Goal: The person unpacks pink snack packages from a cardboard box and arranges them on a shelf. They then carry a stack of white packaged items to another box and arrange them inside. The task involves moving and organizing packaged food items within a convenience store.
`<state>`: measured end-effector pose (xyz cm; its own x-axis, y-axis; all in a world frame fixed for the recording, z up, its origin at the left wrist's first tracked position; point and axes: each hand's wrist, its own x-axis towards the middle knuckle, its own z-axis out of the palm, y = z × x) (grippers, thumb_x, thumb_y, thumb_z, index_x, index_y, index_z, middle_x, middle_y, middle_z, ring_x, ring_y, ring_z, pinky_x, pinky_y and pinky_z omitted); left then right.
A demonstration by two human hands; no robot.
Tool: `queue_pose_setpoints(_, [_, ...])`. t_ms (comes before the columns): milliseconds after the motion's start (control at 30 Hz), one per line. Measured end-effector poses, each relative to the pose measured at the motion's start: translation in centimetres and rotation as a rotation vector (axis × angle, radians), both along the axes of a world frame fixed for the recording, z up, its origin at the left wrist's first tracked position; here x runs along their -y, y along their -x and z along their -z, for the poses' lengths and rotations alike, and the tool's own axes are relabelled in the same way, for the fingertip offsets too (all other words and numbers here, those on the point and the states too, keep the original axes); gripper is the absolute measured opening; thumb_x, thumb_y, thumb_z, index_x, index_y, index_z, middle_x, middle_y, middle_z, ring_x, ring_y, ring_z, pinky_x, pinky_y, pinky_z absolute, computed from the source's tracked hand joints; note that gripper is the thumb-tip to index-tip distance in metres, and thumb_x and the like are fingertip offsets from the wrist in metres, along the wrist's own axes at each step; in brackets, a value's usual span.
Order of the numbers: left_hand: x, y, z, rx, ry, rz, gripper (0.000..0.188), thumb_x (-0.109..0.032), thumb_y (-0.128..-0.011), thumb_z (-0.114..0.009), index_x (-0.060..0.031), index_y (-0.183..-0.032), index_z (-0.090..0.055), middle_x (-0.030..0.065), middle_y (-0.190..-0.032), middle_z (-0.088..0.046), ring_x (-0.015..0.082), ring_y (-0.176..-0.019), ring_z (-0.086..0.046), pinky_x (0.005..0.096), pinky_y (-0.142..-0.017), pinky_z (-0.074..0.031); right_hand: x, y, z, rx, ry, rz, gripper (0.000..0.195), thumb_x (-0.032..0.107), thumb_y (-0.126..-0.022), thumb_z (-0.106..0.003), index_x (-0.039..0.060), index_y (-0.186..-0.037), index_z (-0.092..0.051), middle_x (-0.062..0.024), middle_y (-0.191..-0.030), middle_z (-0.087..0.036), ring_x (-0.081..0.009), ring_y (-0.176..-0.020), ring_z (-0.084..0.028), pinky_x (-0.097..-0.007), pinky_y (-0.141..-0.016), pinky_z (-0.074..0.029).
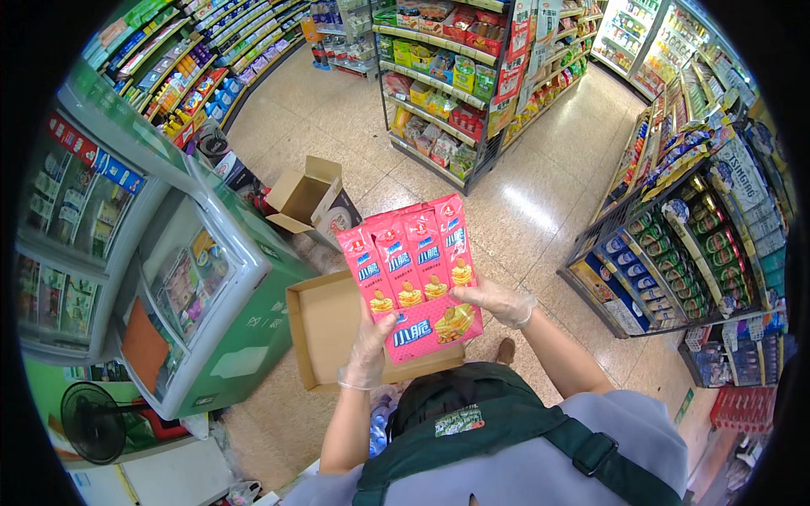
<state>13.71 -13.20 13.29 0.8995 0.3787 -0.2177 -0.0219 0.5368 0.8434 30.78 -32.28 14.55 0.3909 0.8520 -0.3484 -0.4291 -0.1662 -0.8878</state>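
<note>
Both my hands, in thin clear plastic gloves, hold up a pink display box (pixel 436 332) in front of me. Its front pictures stacked biscuits and bears writing. Several upright pink snack packets (pixel 408 256) stand in a row inside, rising above the low front. My left hand (pixel 373 345) grips the lower left side, thumb on the front. At the right side, my right hand (pixel 497 297) holds the box with its thumb across the front of a packet. Beneath the box lies an open shallow cardboard tray (pixel 323 322), partly hidden.
A green chest freezer (pixel 253 316) with glass lids stands at left, an open cardboard carton (pixel 310 196) beside it. Ahead is a snack shelf unit (pixel 436 82). Shelves of canned drinks (pixel 671 253) stand at right. A black fan (pixel 93 422) is at lower left.
</note>
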Motion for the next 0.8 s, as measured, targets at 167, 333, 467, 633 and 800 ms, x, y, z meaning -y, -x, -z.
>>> queue_pose_setpoints(167, [6.5, -4.3, -2.3, -0.043, 0.049, 0.036, 0.081, -0.026, -0.088, -0.075, -0.007, -0.153, -0.03, 0.011, -0.14, -0.053, 0.0232, -0.128, -0.054, 0.0409, -0.106, -0.049, 6.6, -3.2, -1.2, -0.054, -0.043, 0.094, 0.097, 0.036, -0.091, -0.075, 0.0059, -0.159, -0.013, -0.0129, -0.152, -0.043, -0.0232, -0.139, -0.042, -0.0416, -0.117, -0.034])
queue_pose_setpoints(333, [13.9, -10.9, -2.3, -0.063, 0.148, 0.026, 0.071, -0.017, -0.093, -0.067, -0.0067, -0.152, -0.031, 0.0116, -0.137, -0.055, 0.0219, -0.119, -0.061, 0.0377, -0.095, -0.056, 14.3, -8.0, -2.1, -0.052, 0.027, 0.194, 0.089, 0.035, -0.095, -0.072, 0.003, -0.158, -0.018, -0.0126, -0.15, -0.046, -0.0225, -0.137, -0.045, -0.0393, -0.116, -0.036])
queue_pose_setpoints(467, [19.7, -17.3, -0.5, -0.022, 0.195, 0.169, 0.065, -0.02, -0.095, -0.066, -0.0055, -0.15, -0.035, 0.0124, -0.137, -0.057, 0.0225, -0.119, -0.062, 0.0388, -0.097, -0.056, 21.2, -12.2, -0.2, 0.001, -0.043, 0.332, 0.089, 0.038, -0.095, -0.071, 0.0006, -0.157, -0.019, -0.013, -0.151, -0.044, -0.0223, -0.138, -0.044, -0.0387, -0.117, -0.034])
queue_pose_setpoints(633, [25.4, -24.0, 0.1, -0.037, 0.146, 0.288, 0.059, -0.023, -0.097, -0.063, -0.0038, -0.148, -0.038, 0.0131, -0.136, -0.058, 0.0222, -0.117, -0.064, 0.0387, -0.099, -0.056, 27.7, -16.5, -3.0, -0.075, 0.005, 0.438, 0.084, 0.037, -0.096, -0.07, 0.0035, -0.157, -0.023, -0.0119, -0.153, -0.043, -0.0213, -0.139, -0.044, -0.0386, -0.116, -0.035])
queue_pose_setpoints(800, [26.8, -30.9, -3.3, -0.026, 0.095, 0.324, 0.065, -0.024, -0.099, -0.063, -0.0077, -0.153, -0.032, 0.0112, -0.141, -0.054, 0.0224, -0.123, -0.06, 0.0383, -0.101, -0.054, 29.5, -21.9, -2.8, -0.087, -0.102, 0.472, 0.077, 0.043, -0.099, -0.064, 0.0045, -0.155, -0.03, -0.0103, -0.15, -0.048, -0.0201, -0.136, -0.048, -0.0379, -0.115, -0.037])
